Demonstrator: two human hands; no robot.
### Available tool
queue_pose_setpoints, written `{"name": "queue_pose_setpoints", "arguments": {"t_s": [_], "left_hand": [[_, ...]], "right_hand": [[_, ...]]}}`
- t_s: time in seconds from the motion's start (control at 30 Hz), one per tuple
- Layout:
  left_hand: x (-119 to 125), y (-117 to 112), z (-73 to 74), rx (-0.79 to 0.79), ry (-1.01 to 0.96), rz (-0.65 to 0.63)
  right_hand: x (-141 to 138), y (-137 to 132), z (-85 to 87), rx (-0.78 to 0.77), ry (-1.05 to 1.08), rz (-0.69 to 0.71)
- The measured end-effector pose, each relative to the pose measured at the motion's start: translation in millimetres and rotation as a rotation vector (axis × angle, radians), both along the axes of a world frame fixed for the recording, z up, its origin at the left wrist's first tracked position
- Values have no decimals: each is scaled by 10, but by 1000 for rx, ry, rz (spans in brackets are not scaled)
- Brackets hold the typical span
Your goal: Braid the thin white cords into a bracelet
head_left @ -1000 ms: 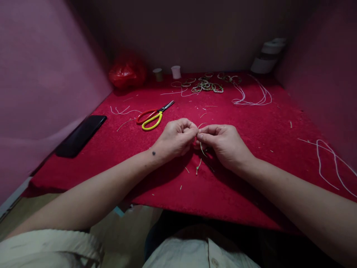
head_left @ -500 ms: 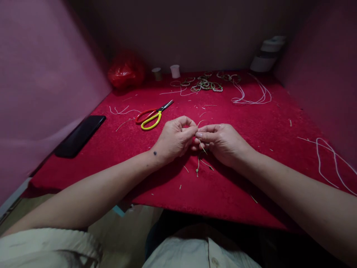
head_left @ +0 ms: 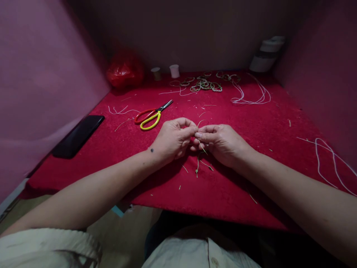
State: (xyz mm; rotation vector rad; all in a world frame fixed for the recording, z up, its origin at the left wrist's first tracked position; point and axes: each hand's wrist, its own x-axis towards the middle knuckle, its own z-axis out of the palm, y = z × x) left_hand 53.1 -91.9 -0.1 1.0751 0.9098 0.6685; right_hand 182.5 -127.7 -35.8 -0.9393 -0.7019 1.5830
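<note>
My left hand (head_left: pixel 177 137) and my right hand (head_left: pixel 219 141) meet fingertip to fingertip over the red cloth, both closed in a pinch. Between them they grip a thin pale-green cord (head_left: pixel 202 146), whose loose ends hang below the fingers; two of these end in small knots (head_left: pixel 196 171). The part right at the fingertips is mostly hidden. Left of my left hand lie scissors (head_left: pixel 150 117) with one red and one yellow handle, blades pointing away from me.
Braided cord bracelets (head_left: pixel 206 85) lie in a pile at the back, beside white cords (head_left: pixel 251 100). Two thread spools (head_left: pixel 174 71), a red plastic bag (head_left: pixel 125 70) and a white container (head_left: pixel 263 61) stand along the rear. A black phone (head_left: pixel 79 137) lies left; more white cord (head_left: pixel 333 152) lies right.
Almost nothing differs. Both hands keep their pinch on the cord at the same place, and the whole view has shifted very slightly.
</note>
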Motion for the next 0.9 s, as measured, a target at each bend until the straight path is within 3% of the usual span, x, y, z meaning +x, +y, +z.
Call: {"name": "queue_pose_setpoints", "arguments": {"t_s": [0.43, 0.67, 0.9], "left_hand": [[-159, 163, -133, -121, -77, -241], [-144, 152, -144, -152, -145, -282], [-158, 140, -106, -82, -156, -292]], "right_hand": [[-14, -17, 28, 64, -40, -29], [6, -9, 48, 95, -38, -110], [-16, -16, 67, 119, -89, -133]]}}
